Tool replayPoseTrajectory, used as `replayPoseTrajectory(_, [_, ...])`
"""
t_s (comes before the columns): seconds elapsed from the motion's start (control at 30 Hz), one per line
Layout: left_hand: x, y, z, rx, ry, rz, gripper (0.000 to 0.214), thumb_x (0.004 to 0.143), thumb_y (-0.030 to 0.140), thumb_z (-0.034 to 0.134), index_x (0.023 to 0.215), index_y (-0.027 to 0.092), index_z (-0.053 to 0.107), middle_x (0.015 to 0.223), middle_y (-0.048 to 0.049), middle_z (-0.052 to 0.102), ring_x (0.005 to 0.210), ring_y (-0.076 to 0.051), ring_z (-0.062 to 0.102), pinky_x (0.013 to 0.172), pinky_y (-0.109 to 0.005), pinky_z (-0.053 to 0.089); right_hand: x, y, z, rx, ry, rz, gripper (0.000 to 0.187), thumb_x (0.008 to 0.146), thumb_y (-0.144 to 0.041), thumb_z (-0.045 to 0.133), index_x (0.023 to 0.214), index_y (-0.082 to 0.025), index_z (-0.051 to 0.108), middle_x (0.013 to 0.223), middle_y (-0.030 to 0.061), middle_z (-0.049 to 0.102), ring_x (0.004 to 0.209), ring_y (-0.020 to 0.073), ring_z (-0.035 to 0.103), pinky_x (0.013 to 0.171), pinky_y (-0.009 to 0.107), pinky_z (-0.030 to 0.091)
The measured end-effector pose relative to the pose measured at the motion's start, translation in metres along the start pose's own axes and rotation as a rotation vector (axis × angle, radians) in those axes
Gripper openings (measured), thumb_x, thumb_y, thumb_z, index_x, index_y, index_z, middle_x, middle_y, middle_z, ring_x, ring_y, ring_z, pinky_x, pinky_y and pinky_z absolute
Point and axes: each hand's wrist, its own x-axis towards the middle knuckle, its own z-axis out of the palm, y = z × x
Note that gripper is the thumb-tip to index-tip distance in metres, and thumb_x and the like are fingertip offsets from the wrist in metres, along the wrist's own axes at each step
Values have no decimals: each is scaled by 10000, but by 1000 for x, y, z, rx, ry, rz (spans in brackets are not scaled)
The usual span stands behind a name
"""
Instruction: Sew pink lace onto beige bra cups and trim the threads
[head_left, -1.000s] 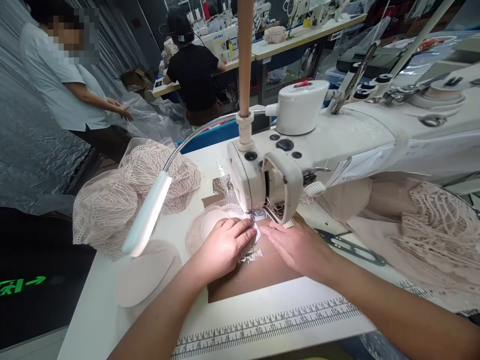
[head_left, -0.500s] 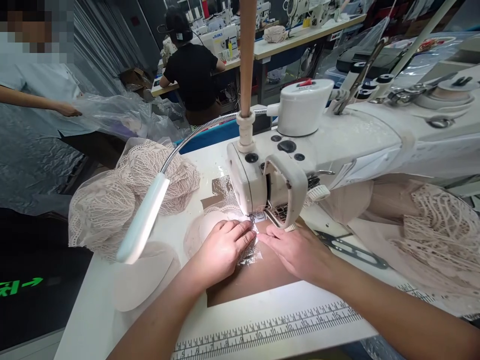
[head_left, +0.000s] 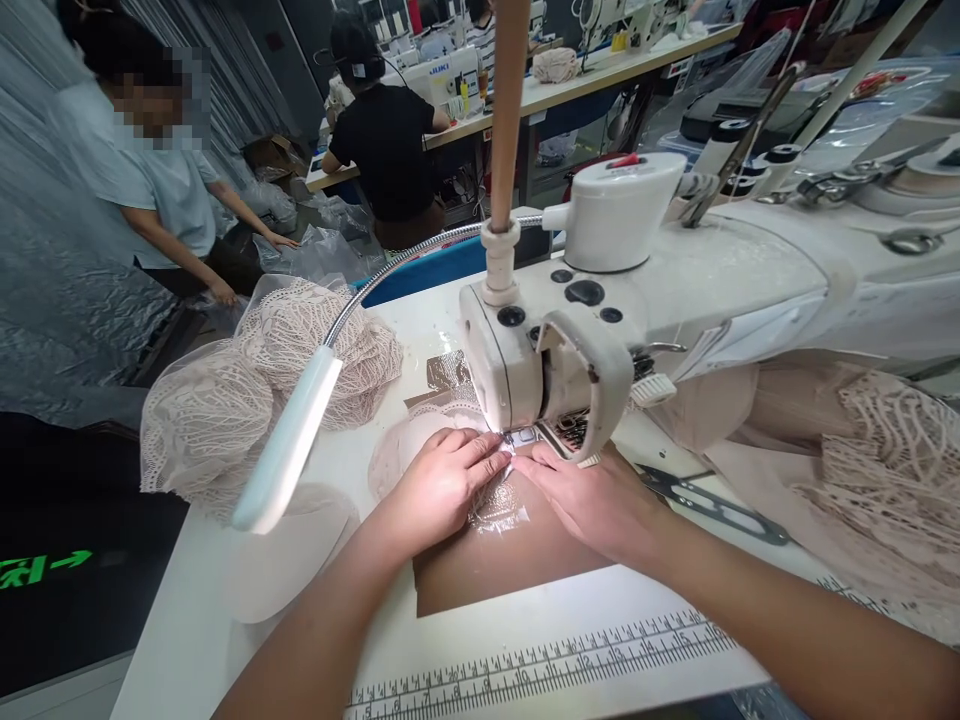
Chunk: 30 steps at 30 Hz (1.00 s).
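My left hand (head_left: 439, 485) lies flat, fingers together, pressing a pale lace piece (head_left: 501, 505) onto the table just in front of the presser foot (head_left: 523, 437) of a white sewing machine (head_left: 675, 290). My right hand (head_left: 592, 495) lies flat on the brown patch (head_left: 495, 565) to the right of the foot, fingertips touching the same lace. A padded cup shape (head_left: 405, 445) lies under and left of my left hand. The needle itself is hidden by the machine head.
A gooseneck lamp (head_left: 289, 450) hangs over the table's left. Lace heaps lie at the left (head_left: 247, 390) and right (head_left: 885, 470). Thread snips (head_left: 712, 500) lie beside my right wrist. A printed ruler (head_left: 540, 665) runs along the front edge. Two people work behind.
Both hands have slid slightly toward the presser foot with the lace. The person at the far left has bent down and moved among the plastic bags.
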Motion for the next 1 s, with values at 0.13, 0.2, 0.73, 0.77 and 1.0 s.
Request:
replayPoseTrajectory(0.13, [3, -9, -1, -21, 28, 5, 390, 883, 161, 460, 1261, 214, 543, 1251, -101, 589, 1078, -258, 512, 885, -428, 438, 3, -1, 2, 3, -42, 61, 391, 831, -79, 445, 1143, -227, 629, 938, 61, 627, 814, 198, 546, 680, 322, 339])
replayPoseTrajectory(0.2, [4, -12, 0, -26, 38, 5, 399, 882, 157, 458, 1269, 219, 537, 1222, -105, 604, 1084, -254, 518, 889, -429, 439, 3, -1, 3, 22, -34, 72, 386, 839, -86, 440, 1139, -231, 635, 929, 67, 623, 816, 196, 546, 693, 320, 351])
replayPoseTrajectory(0.73, [7, -18, 3, -1, 89, -35, 399, 861, 127, 465, 1240, 213, 556, 1260, -72, 586, 1099, -263, 509, 899, -428, 439, 1, 3, 7, 128, 51, 55, 356, 918, -162, 367, 1112, -231, 658, 871, 48, 626, 763, 160, 537, 713, 293, 384])
replayPoseTrajectory(0.77, [6, -18, 2, 15, 90, -42, 399, 854, 120, 467, 1232, 205, 561, 1252, -78, 589, 1092, -265, 510, 892, -425, 441, 1, 3, 7, 131, 57, 51, 347, 917, -169, 376, 1107, -234, 658, 878, 45, 634, 764, 159, 542, 707, 292, 388])
replayPoseTrajectory(1.0, [0, -2, -13, 149, 17, -193, 351, 877, 218, 459, 1201, 139, 567, 1155, -153, 594, 1028, -297, 528, 815, -445, 465, 0, 3, 4, 173, 103, 53, 317, 891, -151, 413, 1067, -233, 664, 829, 37, 654, 727, 160, 567, 665, 280, 415])
